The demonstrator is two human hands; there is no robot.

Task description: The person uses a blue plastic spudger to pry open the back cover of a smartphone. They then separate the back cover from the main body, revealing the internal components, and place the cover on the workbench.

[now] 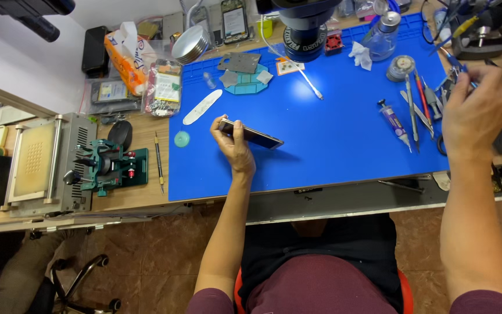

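Phone [251, 134] sits tilted on its long edge on the blue mat [332, 157], left of mat centre, pinched between thumb and fingers of the left hand [233, 145]. Right hand [474, 110] is off the mat's right edge, fingers curled and pressed together around the handle of a thin blue tool [455, 65] among the tool clutter; exact grip on it is hard to tell. Judged step: tool pick-up while the phone is steadied for work on its edge or back. Next move likely calls for bringing the tool back over the mat to the phone, with the left hand keeping the phone propped so it does not flop flat.

On the mat's right side lie tweezers [412, 110] and a syringe tube [395, 123]. A glass bottle [383, 36] stands at the mat's far edge, near the microscope head [305, 26]. A white pry strip [202, 107] lies far-left on the mat. A green clamp jig [110, 166] stands on the table left of the mat.
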